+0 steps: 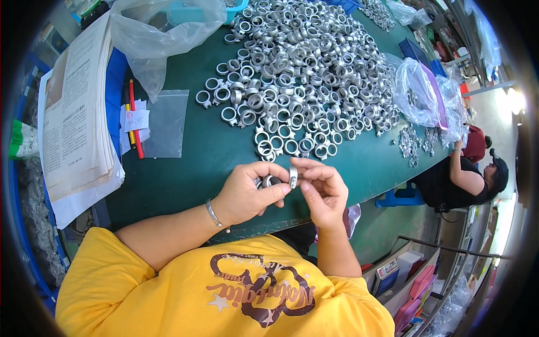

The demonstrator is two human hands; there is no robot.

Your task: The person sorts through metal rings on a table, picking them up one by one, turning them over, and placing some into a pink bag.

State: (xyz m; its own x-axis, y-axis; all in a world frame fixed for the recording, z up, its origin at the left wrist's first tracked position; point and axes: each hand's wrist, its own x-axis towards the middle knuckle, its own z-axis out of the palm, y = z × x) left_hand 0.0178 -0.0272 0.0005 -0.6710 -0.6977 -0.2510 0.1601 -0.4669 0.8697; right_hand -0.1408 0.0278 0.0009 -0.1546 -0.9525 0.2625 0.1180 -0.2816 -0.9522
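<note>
The green tabletop (168, 188) is bare beside the left hand (245, 194), but heaped metal rings (303, 73) block ahead.

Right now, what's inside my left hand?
Grey metal rings show in your left hand, with another ring upright at its fingers. The curled hand covers its own palm, so whether more rings lie there cannot be seen.

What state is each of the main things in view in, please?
Left hand: curled, holding rings.
Right hand: fingers bent, beside the front ring.
Front ring: edge-on, raised.
Ring pile: loose, heaped.
Flat clear bag: lying flat.
Large plastic bag: crumpled.
Newspapers: stacked unevenly.
</note>
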